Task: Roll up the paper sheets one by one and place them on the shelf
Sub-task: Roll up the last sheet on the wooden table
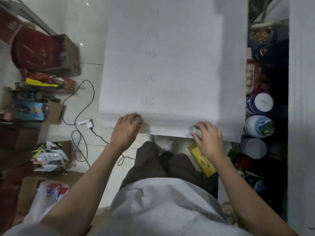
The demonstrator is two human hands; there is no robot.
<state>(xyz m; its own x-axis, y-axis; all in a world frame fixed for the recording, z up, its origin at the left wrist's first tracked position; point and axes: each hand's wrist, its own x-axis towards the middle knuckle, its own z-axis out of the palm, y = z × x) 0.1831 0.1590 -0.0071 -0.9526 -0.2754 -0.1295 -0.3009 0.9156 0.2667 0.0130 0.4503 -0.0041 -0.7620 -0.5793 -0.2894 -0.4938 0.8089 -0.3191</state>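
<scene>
Across the floor in front of me, the paper sheet (pixel 163 65) is lying flat, running away from my knees, with faint numbers showing through it. Its near edge is curling into a low roll (pixel 163 124), and I am working that roll with both hands. My left hand (pixel 127 127) is resting on top of the roll toward the sheet's left side, fingers curved over it; my right hand (pixel 208 137) is doing the same near the sheet's right corner. Both are half-curled and pressing down rather than clamped tight, though blur is hiding the fingertips.

To do this well, I judge I should be pushing both hands forward evenly, so the roll is staying square to the sheet's long edges and not coning to one side. Keeping the first turns tight matters most, since a loose core will likely spring open later.

Left of the sheet, a black cable (pixel 81 106) with a white adapter (pixel 86 123) is looping over the tiles, close to the roll's left end, and could snag it. Further left, cardboard boxes (pixel 68 55) and packets are crowding the floor. Right of the sheet, several jars (pixel 260 103) are standing just beside its edge, and a yellow packet (pixel 202 158) is lying below its near right corner. No shelf is clearly showing.
</scene>
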